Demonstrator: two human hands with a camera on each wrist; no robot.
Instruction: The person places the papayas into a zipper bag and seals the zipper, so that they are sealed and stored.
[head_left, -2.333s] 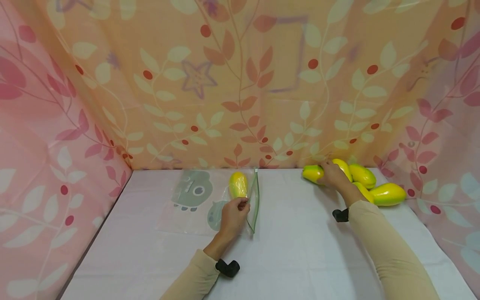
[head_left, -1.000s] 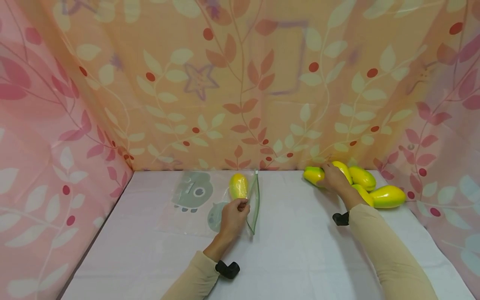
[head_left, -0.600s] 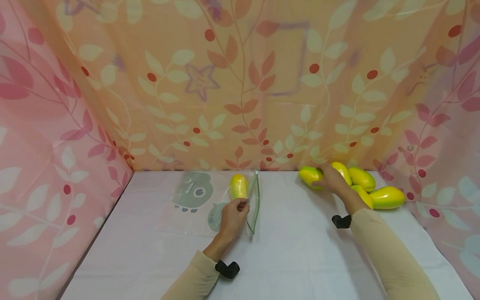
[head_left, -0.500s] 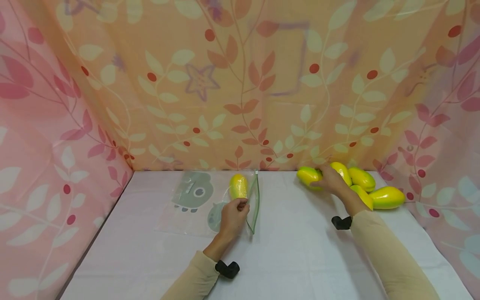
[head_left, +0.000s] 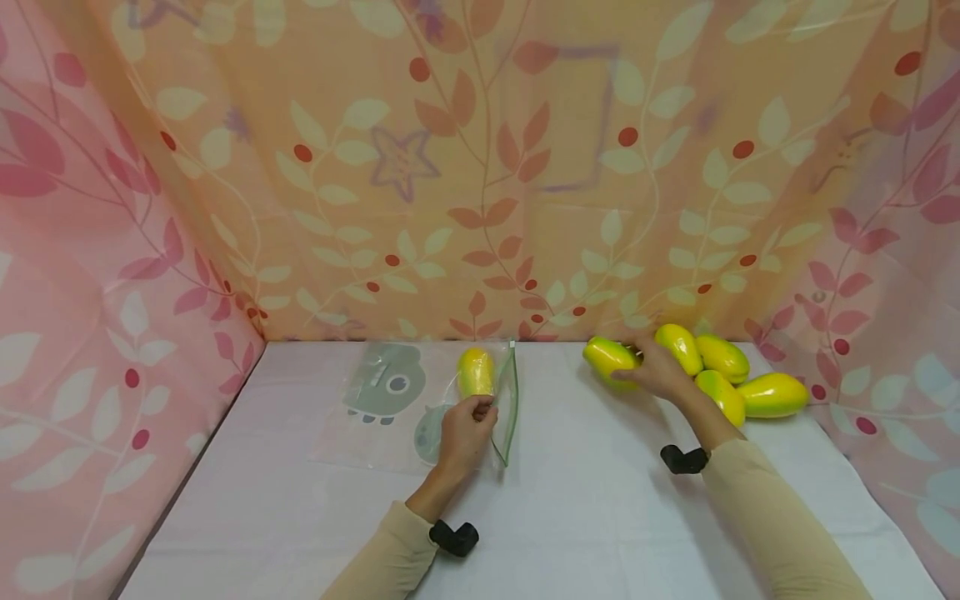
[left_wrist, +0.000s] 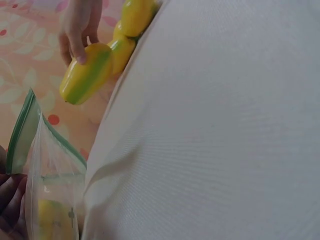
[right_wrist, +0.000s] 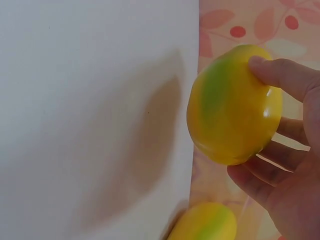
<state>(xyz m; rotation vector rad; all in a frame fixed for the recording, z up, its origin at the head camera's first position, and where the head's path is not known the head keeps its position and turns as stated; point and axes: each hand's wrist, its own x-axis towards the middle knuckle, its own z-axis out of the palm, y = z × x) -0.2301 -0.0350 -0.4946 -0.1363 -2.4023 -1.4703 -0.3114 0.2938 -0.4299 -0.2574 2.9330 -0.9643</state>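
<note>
My left hand (head_left: 467, 427) pinches the open mouth of a clear zip bag (head_left: 390, 408) with a green seal strip (left_wrist: 22, 131); the bag lies flat on the white table. One yellow-green mango (head_left: 477, 372) sits inside the bag by its mouth. My right hand (head_left: 654, 367) grips another mango (head_left: 609, 356) and holds it lifted just off the table, left of a pile of several mangoes (head_left: 723, 375). In the right wrist view my fingers (right_wrist: 280, 75) curl round that mango (right_wrist: 232, 112). In the left wrist view the same mango (left_wrist: 87, 72) hangs beyond the bag.
The white table (head_left: 570, 500) is walled by leaf-patterned cloth (head_left: 480, 183) at the back and both sides. The bag carries a grey cartoon print (head_left: 384, 380). A black strap (head_left: 453, 536) sits on my left wrist and another strap (head_left: 683, 458) on my right.
My right hand has picked one mango out of the pile and carried it a short way left, towards the bag. My left hand and the bag have stayed put.
</note>
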